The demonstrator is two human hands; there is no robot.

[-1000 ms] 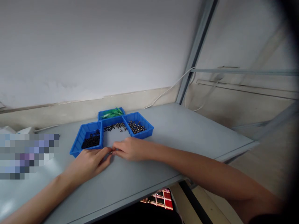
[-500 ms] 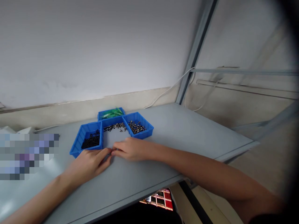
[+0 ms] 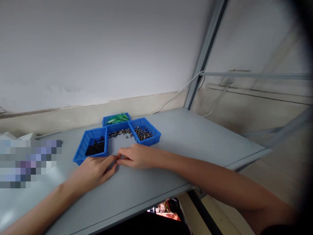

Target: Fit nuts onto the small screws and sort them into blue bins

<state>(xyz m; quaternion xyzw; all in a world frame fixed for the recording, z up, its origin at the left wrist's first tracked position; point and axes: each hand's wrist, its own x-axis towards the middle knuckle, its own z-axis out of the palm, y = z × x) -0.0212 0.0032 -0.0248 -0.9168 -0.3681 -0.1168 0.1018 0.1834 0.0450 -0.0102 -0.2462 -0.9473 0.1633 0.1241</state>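
My left hand (image 3: 97,168) and my right hand (image 3: 137,156) meet fingertip to fingertip just above the grey table, in front of the blue bins. Both are closed in a pinch around a tiny item, mostly hidden by the fingers. Behind my left hand, the left blue bin (image 3: 77,152) holds black screw-like pieces (image 3: 95,147). The right blue bin (image 3: 156,139), behind my right hand, has small metal parts (image 3: 143,133). Between the bins lie loose dark and metallic pieces (image 3: 123,131). Green slender pieces (image 3: 118,118) fill the rear bin.
The grey table (image 3: 195,137) runs along a white wall (image 3: 97,55). A metal frame post (image 3: 205,52) rises at the back right, with a white cable (image 3: 171,98) beside it. A pixelated area covers the left side. A lit screen (image 3: 167,209) shows below the table edge.
Both hands stay nearly in place, with only a slight shift of the right fingertips. The picture on the lit screen below the table has changed.
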